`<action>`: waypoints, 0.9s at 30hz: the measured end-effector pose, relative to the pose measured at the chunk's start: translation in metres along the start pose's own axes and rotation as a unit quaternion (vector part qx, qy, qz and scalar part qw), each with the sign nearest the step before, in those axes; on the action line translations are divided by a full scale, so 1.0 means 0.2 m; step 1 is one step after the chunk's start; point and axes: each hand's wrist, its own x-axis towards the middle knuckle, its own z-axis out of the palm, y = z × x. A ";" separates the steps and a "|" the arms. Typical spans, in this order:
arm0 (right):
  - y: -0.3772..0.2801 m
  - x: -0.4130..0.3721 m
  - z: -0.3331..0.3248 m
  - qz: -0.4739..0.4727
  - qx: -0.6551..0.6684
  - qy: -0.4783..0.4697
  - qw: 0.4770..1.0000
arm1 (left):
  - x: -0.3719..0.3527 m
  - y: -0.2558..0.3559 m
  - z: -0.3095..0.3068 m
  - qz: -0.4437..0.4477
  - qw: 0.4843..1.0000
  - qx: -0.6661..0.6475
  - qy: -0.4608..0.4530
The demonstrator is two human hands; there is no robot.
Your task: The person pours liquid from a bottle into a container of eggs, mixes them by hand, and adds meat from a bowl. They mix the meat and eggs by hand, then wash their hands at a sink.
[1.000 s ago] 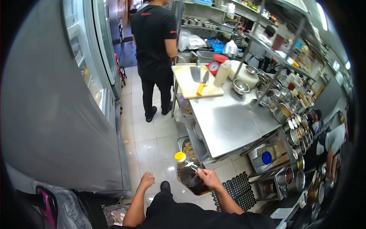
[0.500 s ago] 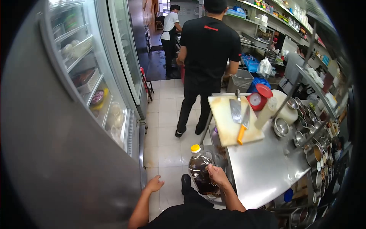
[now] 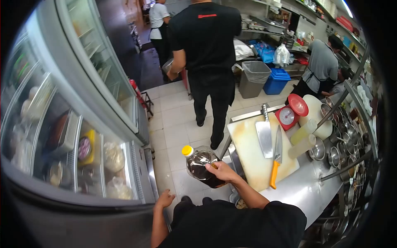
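My right hand (image 3: 223, 172) is wrapped round the handle of a clear plastic jug (image 3: 197, 166) with a yellow cap. Dark brown liquid fills much of it, and it hangs tilted in front of my body, left of the steel table. Low at my left side, my left hand (image 3: 165, 199) holds nothing. Its fingers are loosely bent and apart, close to the edge of the glass-door fridge (image 3: 142, 173). On the cutting board (image 3: 247, 136) to my right lie a cleaver (image 3: 264, 138) and an orange-handled knife (image 3: 276, 159).
A person in black (image 3: 204, 45) stands ahead in the tiled aisle (image 3: 167, 136). Beyond the steel table (image 3: 308, 182) are a grey bin (image 3: 253, 78) and a blue bin (image 3: 276, 81). A red scale (image 3: 287, 117), squeeze bottles (image 3: 303, 134) and metal bowls (image 3: 317, 149) stand beside the board.
The view has shifted forward, with the fridge shelves and cutting board now nearer. My right hand has raised the jug and tilted it more. The person in black has stepped on and turned slightly.
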 end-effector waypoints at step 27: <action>-0.27 0.69 0.00 0.097 0.102 0.217 0.966 | 1.51 0.26 -0.74 0.214 0.959 0.131 -0.133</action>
